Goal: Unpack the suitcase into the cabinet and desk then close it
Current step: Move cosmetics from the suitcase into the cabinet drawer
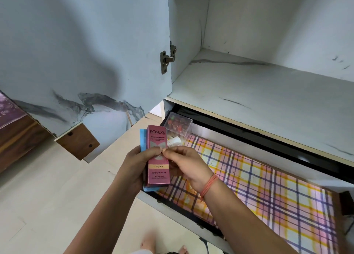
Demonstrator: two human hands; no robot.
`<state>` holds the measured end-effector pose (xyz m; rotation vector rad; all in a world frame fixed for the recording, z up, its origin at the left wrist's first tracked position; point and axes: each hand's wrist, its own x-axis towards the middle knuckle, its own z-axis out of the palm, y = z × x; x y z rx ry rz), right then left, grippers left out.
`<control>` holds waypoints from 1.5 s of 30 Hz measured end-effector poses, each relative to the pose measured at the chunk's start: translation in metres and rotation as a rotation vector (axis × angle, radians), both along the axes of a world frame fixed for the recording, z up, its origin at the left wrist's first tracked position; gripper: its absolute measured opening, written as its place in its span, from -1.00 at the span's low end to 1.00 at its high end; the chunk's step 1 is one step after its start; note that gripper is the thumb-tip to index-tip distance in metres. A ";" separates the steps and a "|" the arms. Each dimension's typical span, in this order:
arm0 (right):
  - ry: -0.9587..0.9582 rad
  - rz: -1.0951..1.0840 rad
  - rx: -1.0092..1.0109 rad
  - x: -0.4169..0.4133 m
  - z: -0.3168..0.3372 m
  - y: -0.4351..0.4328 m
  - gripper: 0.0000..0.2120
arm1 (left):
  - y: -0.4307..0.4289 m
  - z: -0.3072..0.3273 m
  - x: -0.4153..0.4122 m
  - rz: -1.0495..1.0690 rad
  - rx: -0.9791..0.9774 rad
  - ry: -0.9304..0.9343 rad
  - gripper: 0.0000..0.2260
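left hand [134,165] grip clamped on pink box [158,169] | right hand [188,163] pinches its edge

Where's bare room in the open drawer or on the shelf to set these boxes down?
The drawer's checked liner lies bare from the right hand across to its right end. The marble shelf above shows nothing on it. Crowded only in the drawer's far left corner, around the clear box, just behind the pink box.
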<state>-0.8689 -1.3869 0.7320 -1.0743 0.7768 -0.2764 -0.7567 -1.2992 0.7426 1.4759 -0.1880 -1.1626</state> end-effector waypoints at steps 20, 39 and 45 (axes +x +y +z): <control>0.109 -0.157 0.086 -0.053 -0.016 -0.026 -0.86 | -0.010 -0.018 -0.009 0.133 0.072 0.102 -0.85; 0.337 -0.122 -0.273 -0.048 -0.050 -0.042 -0.33 | -0.013 -0.022 -0.005 0.223 0.019 0.144 -0.81; 0.647 0.071 -0.372 -0.035 -0.096 -0.031 -0.28 | -0.010 -0.025 -0.001 0.290 0.024 0.142 -0.82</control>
